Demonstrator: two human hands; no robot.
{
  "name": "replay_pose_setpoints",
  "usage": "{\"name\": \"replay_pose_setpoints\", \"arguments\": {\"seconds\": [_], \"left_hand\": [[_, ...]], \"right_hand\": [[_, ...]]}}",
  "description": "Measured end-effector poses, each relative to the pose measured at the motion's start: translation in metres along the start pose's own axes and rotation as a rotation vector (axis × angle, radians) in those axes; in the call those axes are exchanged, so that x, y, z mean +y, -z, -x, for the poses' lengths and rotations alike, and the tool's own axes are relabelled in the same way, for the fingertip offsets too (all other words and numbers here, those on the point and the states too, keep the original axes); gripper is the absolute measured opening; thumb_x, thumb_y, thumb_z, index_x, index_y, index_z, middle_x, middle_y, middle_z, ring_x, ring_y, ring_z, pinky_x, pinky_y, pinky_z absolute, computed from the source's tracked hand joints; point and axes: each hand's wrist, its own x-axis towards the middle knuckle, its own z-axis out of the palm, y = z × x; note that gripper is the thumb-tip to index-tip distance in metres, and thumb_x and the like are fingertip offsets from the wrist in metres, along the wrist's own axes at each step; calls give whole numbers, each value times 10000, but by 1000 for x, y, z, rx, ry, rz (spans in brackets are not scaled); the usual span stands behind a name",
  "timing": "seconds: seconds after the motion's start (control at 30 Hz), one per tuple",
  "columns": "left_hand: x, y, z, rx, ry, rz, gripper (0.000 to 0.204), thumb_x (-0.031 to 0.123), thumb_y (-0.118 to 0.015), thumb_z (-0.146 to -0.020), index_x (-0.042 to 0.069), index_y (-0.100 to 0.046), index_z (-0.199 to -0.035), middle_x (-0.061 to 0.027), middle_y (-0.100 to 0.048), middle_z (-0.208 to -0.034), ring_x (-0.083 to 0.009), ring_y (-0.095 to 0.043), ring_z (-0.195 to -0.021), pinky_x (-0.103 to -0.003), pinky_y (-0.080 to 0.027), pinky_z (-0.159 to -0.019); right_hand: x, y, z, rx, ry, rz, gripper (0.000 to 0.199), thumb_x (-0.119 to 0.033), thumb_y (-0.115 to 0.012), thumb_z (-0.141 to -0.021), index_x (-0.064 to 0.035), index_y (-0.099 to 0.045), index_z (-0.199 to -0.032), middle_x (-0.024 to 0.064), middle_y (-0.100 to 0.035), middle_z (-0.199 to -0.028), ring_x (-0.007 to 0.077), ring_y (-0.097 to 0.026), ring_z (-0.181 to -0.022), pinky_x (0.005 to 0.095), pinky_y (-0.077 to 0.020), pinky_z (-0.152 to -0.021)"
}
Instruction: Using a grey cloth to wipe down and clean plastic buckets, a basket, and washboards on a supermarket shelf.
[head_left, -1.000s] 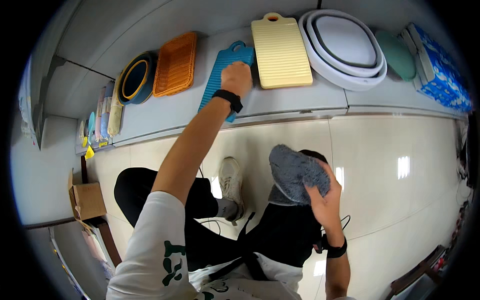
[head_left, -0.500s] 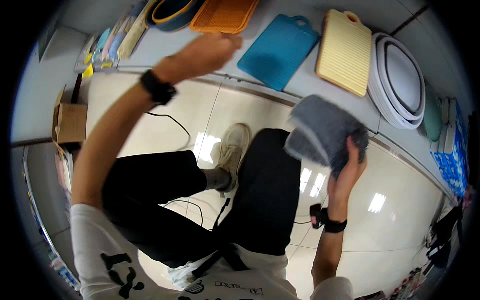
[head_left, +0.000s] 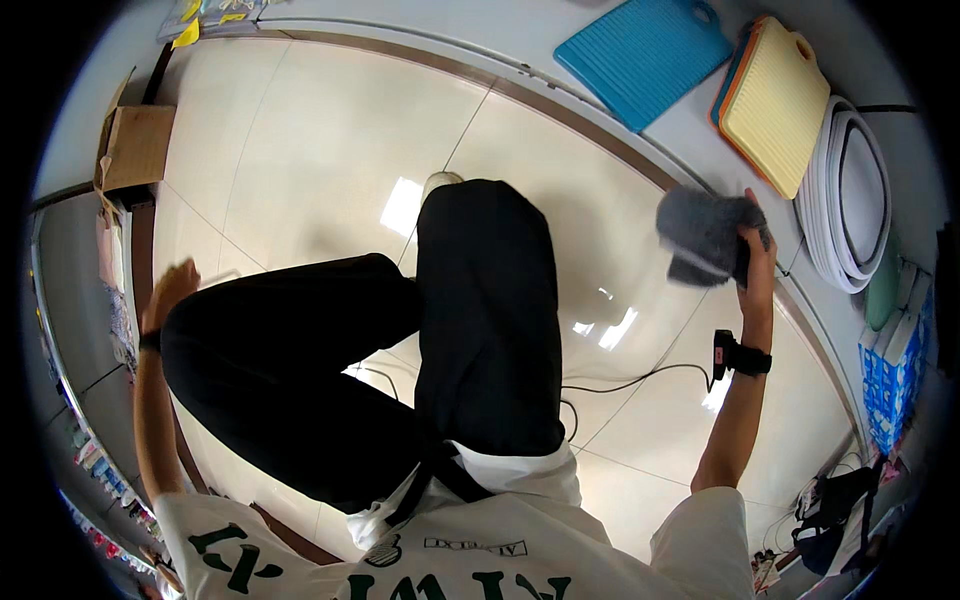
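Note:
A fluffy grey cloth (head_left: 700,232), bunched in folds, is held in my right hand (head_left: 758,250) with the fingers closed on its right side. It hangs just off the front edge of the shelf, near the cream cutting board (head_left: 775,105). Far to the left, my left hand (head_left: 172,290) is beside my bent knee, its fingers curled together and no object visible in them. A cardboard box (head_left: 138,145) is the nearest thing above it.
Along the shelf (head_left: 440,30) lie a blue cutting board (head_left: 645,60), several white nested collapsible basins (head_left: 845,195) and a blue patterned package (head_left: 890,370). A black cable (head_left: 640,380) crosses the tiled floor (head_left: 330,140). Dark bags (head_left: 830,510) are at the lower right.
My left hand has dropped from in front of the orange basket to beside my left knee. My right hand has moved right and up in view with the grey cloth. The view has shifted too.

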Motion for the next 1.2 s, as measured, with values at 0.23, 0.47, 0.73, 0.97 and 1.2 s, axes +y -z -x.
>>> {"name": "replay_pose_setpoints", "arguments": {"seconds": [0.23,0.47,0.73,0.97,1.2], "left_hand": [[-51,37,21,52,-85,31,190,215,-595,-1014,33,-550,-1041,-240,-700,-862,-453,-678,-860,-543,-530,-736],[149,153,-87,439,-513,400,115,124,-653,-987,23,-598,-990,-194,-698,-878,-388,-698,-840,-428,-570,-721],[394,246,-149,775,-1082,419,507,251,-728,-949,36,-545,-1369,-228,-590,-1368,-401,-571,-1261,-454,-497,-1050],[496,251,-169,990,-938,288,799,632,-551,-977,106,-410,-1562,-344,-500,-1447,-474,-507,-1351,-484,-485,-1089],[486,275,-163,841,-857,253,836,583,-682,-908,94,-446,-1544,-342,-596,-1314,-484,-610,-1196,-504,-520,-1020]], "right_hand": [[0,-11,0,-300,162,789,1109,-76,-707,-805,-211,-42,-1682,242,-690,-1259,371,-703,-1099,428,-522,-1018],[-1,-22,-12,-92,144,1438,1013,-294,-780,-838,-124,-194,-1647,239,-725,-895,432,-708,-830,519,-571,-736],[-7,-33,-9,-22,58,1420,1071,-249,-777,-845,-136,-91,-1659,210,-730,-1098,436,-704,-955,514,-576,-846],[-43,38,33,-393,-57,1277,787,-198,-622,-994,-87,-189,-1641,317,-674,-1182,478,-670,-1029,515,-553,-871],[-292,47,55,-264,-349,1295,557,-244,-678,-957,7,-544,-1435,273,-633,-1313,385,-651,-1171,421,-513,-996]]}}
